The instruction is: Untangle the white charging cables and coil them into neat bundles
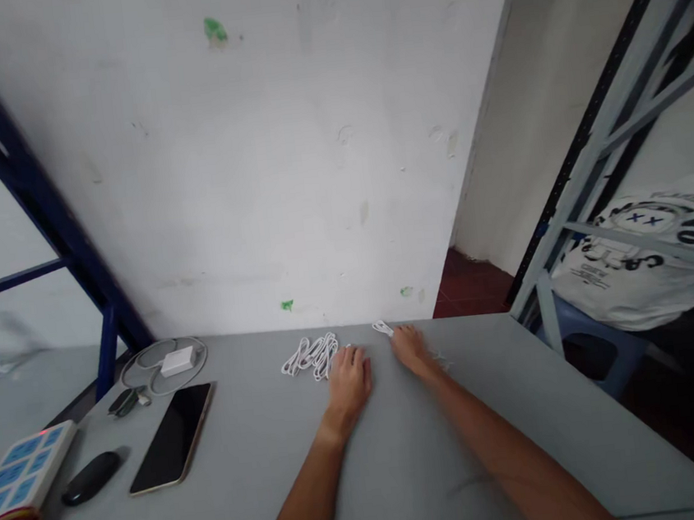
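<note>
Several coiled white cables (311,357) lie side by side near the back of the grey table. Beside the rightmost of these coils, my left hand (350,375) rests palm down, its fingers slightly apart and touching or almost touching the coil. My right hand (409,346) is closed around another bundled white cable (382,328). A loop of that cable sticks out to the left of the fingers, and thin white strands show on the right, behind the wrist. The middle of this bundle is hidden under the hand.
On the table's left are a phone (173,437), a black mouse-shaped object (90,478), a white charger (178,361) with its cable and a power strip (25,469). A wall (313,172) stands behind. At right, a person in a white shirt (648,232) sits beyond a metal frame.
</note>
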Demonstrator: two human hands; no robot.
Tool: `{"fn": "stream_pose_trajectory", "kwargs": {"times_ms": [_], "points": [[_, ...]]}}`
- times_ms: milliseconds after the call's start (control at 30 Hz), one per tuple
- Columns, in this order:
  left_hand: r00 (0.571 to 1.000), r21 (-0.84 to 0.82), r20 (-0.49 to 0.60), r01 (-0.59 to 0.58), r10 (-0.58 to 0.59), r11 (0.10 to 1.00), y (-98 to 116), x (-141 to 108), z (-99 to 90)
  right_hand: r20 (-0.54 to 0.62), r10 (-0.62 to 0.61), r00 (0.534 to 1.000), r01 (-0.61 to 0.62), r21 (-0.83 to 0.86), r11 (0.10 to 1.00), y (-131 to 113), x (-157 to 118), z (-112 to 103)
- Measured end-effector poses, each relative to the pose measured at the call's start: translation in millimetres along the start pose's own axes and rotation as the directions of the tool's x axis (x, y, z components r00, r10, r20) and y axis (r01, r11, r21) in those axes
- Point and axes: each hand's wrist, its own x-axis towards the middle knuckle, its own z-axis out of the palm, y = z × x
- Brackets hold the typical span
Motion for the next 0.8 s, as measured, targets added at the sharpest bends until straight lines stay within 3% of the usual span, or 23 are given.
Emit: {"fn": "stream_pose_trajectory", "kwargs": {"times_ms": [100, 200, 233, 267, 333, 433, 500, 600, 800], "points": [[0.990, -0.303, 0.058, 0.143, -0.132, 0.942, 4, -1, 6.3, 0.050, -0.014, 0.999, 0.008, 0.112, 0.994, -8, -26, 9], [0.960, -0.468, 0.134, 0.280, -0.246, 0.838, 7, 0, 11.1, 0.105, -0.089, 0.990, 0.058, 0.266, 0.962, -15, -61, 18], [0.953, -0.508, 0.162, 0.304, -0.257, 0.806, 7, 0, 12.0, 0.113, -0.128, 0.985, 0.082, 0.342, 0.936, -17, -72, 19], [0.944, -0.559, 0.197, 0.329, -0.263, 0.761, 7, 1, 12.3, 0.104, -0.187, 0.977, 0.110, 0.509, 0.854, -18, -81, 20], [0.928, -0.662, 0.273, 0.373, -0.254, 0.650, 7, 2, 11.6, 0.089, -0.223, 0.971, 0.115, 0.643, 0.757, -19, -94, 19], [0.894, -0.754, 0.385, 0.449, -0.230, 0.479, 5, 1, 8.1, 0.061, -0.227, 0.972, 0.135, 0.645, 0.752, -18, -98, 12], [0.867, -0.755, 0.445, 0.498, -0.225, 0.427, 4, 0, 5.2, -0.025, -0.196, 0.980, 0.170, 0.612, 0.772, -16, -96, 6], [0.845, -0.721, 0.497, 0.529, -0.198, 0.448, 4, 0, 1.5, -0.122, -0.115, 0.986, 0.166, 0.608, 0.776, -13, -92, 1], [0.866, -0.676, 0.488, 0.452, -0.107, 0.582, 6, 4, -2.4, -0.008, -0.108, 0.994, 0.088, 0.652, 0.753, -12, -94, 1]]}}
